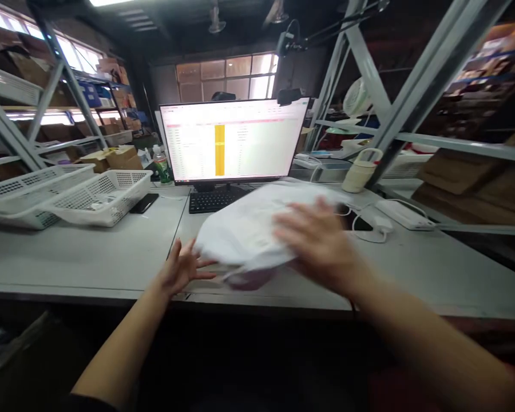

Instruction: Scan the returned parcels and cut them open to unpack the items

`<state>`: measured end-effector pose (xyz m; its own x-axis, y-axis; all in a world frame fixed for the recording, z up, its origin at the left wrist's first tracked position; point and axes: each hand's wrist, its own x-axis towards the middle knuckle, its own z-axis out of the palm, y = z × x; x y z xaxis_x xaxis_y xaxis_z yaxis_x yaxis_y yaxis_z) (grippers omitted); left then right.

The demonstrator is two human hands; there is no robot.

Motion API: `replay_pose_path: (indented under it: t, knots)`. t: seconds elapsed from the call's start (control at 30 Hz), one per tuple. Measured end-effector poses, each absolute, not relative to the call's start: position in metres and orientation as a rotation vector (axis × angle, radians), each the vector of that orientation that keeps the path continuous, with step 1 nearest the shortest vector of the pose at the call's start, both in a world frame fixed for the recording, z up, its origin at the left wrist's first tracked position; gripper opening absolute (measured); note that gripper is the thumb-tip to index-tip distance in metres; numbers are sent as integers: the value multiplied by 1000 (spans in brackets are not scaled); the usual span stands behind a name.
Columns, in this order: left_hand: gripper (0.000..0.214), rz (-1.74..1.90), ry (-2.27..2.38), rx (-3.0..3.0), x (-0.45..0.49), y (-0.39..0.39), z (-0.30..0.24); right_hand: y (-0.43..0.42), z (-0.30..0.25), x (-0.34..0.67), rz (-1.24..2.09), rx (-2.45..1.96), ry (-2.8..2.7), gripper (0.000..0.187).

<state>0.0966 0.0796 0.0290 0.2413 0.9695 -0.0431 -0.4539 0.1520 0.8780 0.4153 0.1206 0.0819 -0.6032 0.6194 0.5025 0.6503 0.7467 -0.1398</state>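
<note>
Head camera, looking forward-down, close over desk (90, 257) (single view).

Right hand (321, 243) blurred over white bag (244, 232); fingers' hold unreadable. Bag edges smeared, contents unseen. Keyboard (212, 200): right part hidden behind bag. Monitor (234, 140) text too small to read. Right forearm (433, 355) cut by bottom edge.
</note>
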Motion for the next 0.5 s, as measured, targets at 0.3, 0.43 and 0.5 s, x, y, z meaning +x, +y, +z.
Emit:
replay_pose_path:
  t: [0.3,0.43,0.5]
  knots:
    - [76,1878,989,705,51,71,-12,167,58,371,-350,-1141,-2332,71]
    - [75,1954,1035,667,56,69,-13,208,41,439,-45,-1623,-2222,88]
    - [74,1978,1070,656,58,68,-12,218,35,460,-18,-1630,-2159,95]
